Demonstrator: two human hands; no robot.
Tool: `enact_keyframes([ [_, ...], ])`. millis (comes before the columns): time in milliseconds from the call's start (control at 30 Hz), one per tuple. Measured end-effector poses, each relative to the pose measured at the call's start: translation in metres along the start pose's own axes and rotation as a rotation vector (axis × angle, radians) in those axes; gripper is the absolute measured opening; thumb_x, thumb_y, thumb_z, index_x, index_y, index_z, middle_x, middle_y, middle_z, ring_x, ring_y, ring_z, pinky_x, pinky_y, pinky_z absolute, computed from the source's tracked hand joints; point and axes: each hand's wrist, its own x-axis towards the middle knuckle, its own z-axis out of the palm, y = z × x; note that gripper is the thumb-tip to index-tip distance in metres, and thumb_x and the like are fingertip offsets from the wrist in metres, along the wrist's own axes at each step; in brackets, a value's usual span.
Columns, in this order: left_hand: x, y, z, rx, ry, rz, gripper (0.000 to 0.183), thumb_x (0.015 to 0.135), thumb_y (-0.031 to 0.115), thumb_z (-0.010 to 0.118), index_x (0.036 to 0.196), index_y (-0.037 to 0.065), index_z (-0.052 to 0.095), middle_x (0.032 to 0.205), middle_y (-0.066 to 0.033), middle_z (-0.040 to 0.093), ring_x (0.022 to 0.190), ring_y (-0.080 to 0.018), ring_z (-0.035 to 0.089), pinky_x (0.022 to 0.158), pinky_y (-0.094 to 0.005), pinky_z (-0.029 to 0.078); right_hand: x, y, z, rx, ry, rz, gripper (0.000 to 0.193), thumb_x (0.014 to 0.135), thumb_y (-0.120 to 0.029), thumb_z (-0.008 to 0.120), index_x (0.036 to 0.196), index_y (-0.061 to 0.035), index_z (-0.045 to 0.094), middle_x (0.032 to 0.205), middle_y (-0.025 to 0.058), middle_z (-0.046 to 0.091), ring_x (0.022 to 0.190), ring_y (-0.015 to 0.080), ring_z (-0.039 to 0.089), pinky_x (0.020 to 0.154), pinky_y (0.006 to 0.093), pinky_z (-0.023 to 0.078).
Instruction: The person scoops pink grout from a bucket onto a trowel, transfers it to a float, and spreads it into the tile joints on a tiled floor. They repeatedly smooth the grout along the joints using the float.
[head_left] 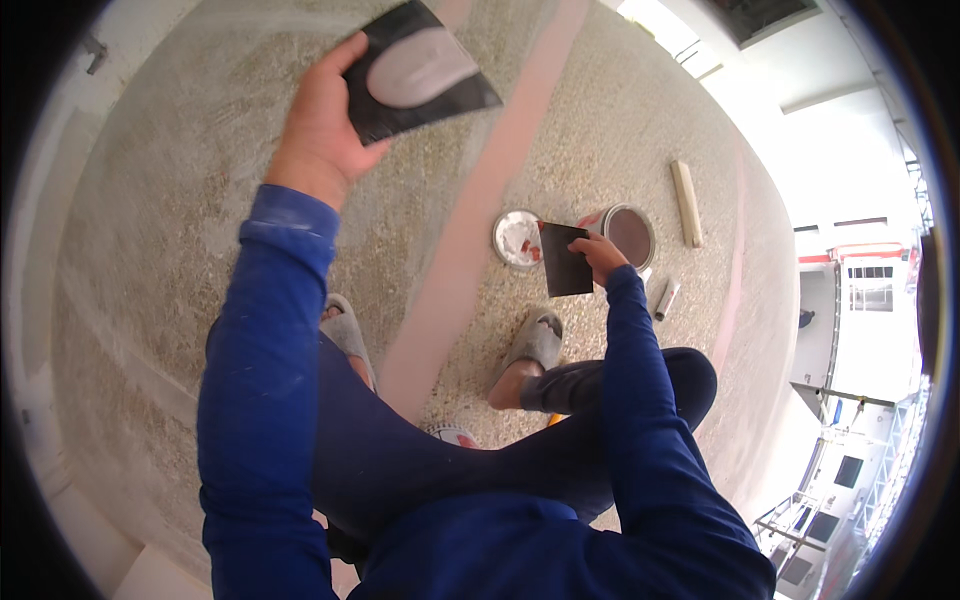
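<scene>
My left hand (318, 130) is raised at the upper left, fingers closed round the edge of a black square plate (372, 118). On that plate lies a smooth oval dollop of pinkish-grey paste (422, 68). Lower and to the right, my right hand (604, 258) pinches a thin black flat spreader (567, 268) by its right side. The spreader is beside an open round tin (631, 236) of brownish-pink filler, which stands on the floor. A round white lid (514, 240), smeared with pink, lies left of the spreader.
Pink filled strips (470, 235) cross the rough concrete floor (420, 200). A wooden batten (687, 204) and a small tube (668, 299) lie right of the tin. My slippered feet (537, 338) stand nearby. White walls and scaffolding (800, 520) show at the far right.
</scene>
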Motion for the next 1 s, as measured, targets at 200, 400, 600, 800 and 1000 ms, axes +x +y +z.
enact_keyframes([
  [200,-0.003,-0.035,0.005,-0.168,-0.168,-0.075,0.031,0.099,0.033,0.062,0.119,0.01,0.067,0.117,-0.0063,0.072,0.105,-0.0257,0.07,0.094,-0.0446,0.057,-0.132,-0.13,-0.037,0.175,-0.111,-0.234,0.042,0.089,-0.009,0.064,0.13,0.0037,0.061,0.117,0.0127,0.069,0.11,0.0216,0.065,0.099,0.0326,0.05],
  [400,-0.036,-0.055,0.02,-0.066,-0.363,-0.215,0.035,0.103,0.034,0.055,0.12,0.005,0.065,0.117,-0.0102,0.071,0.104,-0.0251,0.07,0.092,-0.0431,0.059,-0.282,-0.267,-0.04,-0.374,-0.095,-0.741,0.052,0.086,0.008,0.056,0.137,0.0004,0.059,0.127,0.0156,0.067,0.118,0.0283,0.064,0.104,0.0393,0.049],
  [600,-0.071,-0.061,0.037,-0.002,-0.469,-0.272,0.043,0.106,0.037,0.052,0.128,0.002,0.061,0.12,-0.0137,0.07,0.104,-0.0268,0.071,0.091,-0.0435,0.059,-0.342,-0.305,0.009,-1.232,0.004,-1.189,0.068,0.074,0.015,0.058,0.134,-0.0147,0.066,0.133,0.0093,0.065,0.121,0.0323,0.059,0.106,0.0436,0.044],
  [800,-0.09,-0.064,0.043,0.029,-0.518,-0.163,0.04,0.106,0.036,0.052,0.127,0.002,0.06,0.119,-0.0125,0.068,0.106,-0.024,0.069,0.09,-0.0413,0.059,-0.354,-0.303,0.042,-1.439,0.218,-1.277,0.066,0.074,0.009,0.064,0.132,-0.0224,0.068,0.136,0.0023,0.064,0.127,0.0305,0.054,0.11,0.0458,0.04],
  [1000,-0.095,-0.06,0.04,0.015,-0.521,-0.144,0.037,0.106,0.032,0.05,0.125,0.001,0.058,0.117,-0.0123,0.066,0.104,-0.0231,0.069,0.087,-0.0405,0.06,-0.356,-0.312,0.043,-1.661,0.172,-1.308,0.055,0.081,-0.001,0.065,0.129,-0.0269,0.069,0.142,0.0027,0.06,0.131,0.0317,0.052,0.113,0.0518,0.038],
])
